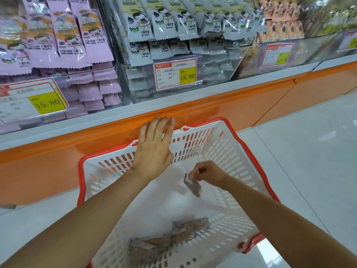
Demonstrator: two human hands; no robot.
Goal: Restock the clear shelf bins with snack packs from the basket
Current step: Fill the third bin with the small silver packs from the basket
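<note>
The white, red-rimmed basket [228,151] sits on the floor against the orange shelf base [231,107]; inside it, near its middle, the right hand [206,172] pinches a small grey snack pack [193,187] by its top edge, fingers curled narrow around it; the left hand [154,146] hovers flat over the basket's far rim, fingers [164,126] straight and close together, holding nothing; whether they touch the base I cannot tell; several brownish packs [173,235] lie at the basket's near end; above the basket, clear shelf bins [218,70] hold purple packs [58,35] and grey packs [173,22].
</note>
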